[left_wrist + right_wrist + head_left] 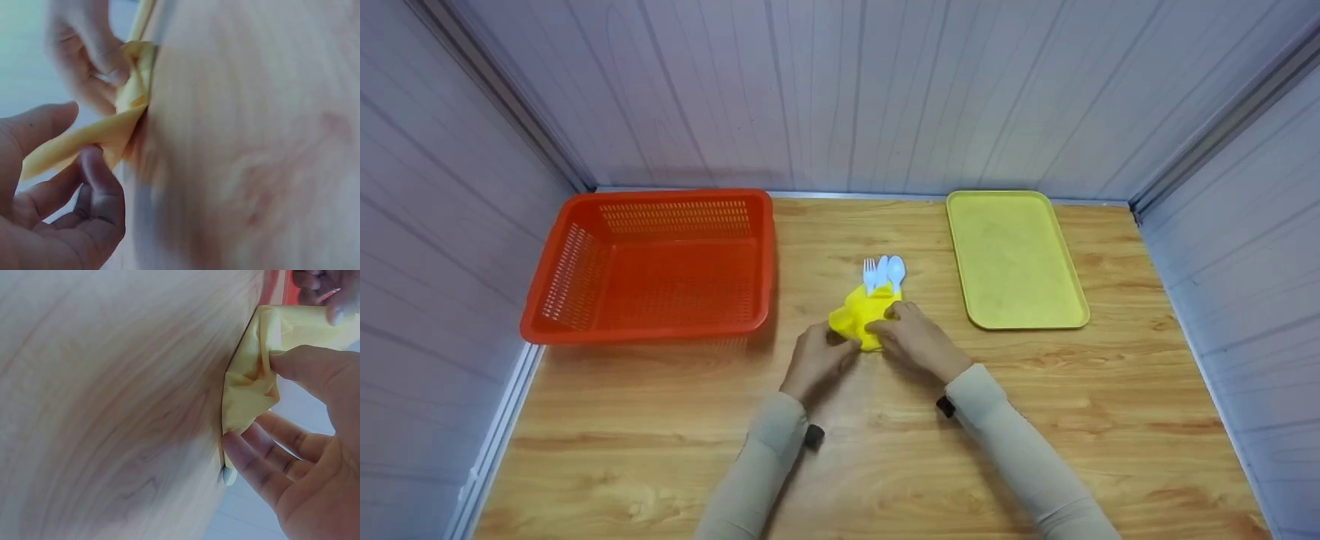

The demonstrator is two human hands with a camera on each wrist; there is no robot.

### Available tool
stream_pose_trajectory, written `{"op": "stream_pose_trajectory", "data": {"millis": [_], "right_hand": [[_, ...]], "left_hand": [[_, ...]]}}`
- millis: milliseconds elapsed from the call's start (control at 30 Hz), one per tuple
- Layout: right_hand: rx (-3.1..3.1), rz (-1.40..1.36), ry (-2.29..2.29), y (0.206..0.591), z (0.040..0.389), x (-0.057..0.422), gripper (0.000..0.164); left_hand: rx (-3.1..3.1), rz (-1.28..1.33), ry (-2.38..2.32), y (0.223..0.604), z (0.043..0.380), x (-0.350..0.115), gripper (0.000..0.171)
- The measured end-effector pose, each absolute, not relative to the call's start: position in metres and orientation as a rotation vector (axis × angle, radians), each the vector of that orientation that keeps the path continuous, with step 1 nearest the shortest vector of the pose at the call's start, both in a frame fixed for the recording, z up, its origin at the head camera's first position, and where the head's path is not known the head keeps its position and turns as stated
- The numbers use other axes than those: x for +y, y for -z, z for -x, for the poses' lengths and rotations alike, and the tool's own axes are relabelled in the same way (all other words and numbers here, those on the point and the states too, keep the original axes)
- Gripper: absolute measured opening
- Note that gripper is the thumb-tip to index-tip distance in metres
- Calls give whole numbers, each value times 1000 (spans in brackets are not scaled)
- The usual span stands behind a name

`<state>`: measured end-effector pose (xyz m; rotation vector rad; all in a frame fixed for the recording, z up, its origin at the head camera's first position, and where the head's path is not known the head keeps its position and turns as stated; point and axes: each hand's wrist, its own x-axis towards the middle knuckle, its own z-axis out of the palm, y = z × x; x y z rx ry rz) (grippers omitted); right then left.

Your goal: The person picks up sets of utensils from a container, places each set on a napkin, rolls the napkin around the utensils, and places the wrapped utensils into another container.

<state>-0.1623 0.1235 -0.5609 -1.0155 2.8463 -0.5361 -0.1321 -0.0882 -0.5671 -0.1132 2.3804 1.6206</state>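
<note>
A yellow napkin lies folded on the wooden table, wrapped around the lower parts of a white fork, a white spoon and a white piece between them, perhaps a knife. Their heads stick out at the far end, while the handles are hidden. On the near left side, my left hand holds a raised flap of the napkin between thumb and curled fingers. From the right, my right hand grips the bundle, its thumb on the folds and its fingertips at the edge.
A red plastic basket with slotted sides stands at the left. To the right lies a yellow tray near the back wall. Pale panels enclose the table at the back and sides.
</note>
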Motion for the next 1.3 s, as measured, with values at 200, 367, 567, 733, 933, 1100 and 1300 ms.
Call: {"op": "stream_pose_trajectory", "data": {"millis": [200,367,567,733,933,1100,1300], "right_hand": [[2860,1017,557,564,163,124,28],[2899,1005,511,565,164,125,24],[2866,932,497,565,167,127,26],[2761,766,670,563,170,135,60],[2621,623,853,561,175,146,70],[2533,618,916,560,176,152,75],[2422,631,1119,558,175,164,70]], "left_hand": [[2551,-12,-1558,569,131,-76,22],[2672,-72,-1505,570,130,-66,14],[2810,-159,-1369,568,127,-54,6],[2889,-297,-1253,568,128,-42,7],[2952,-419,-1081,567,130,-30,13],[3017,-505,-918,569,131,-27,13],[3136,-699,-700,569,129,-24,10]]}}
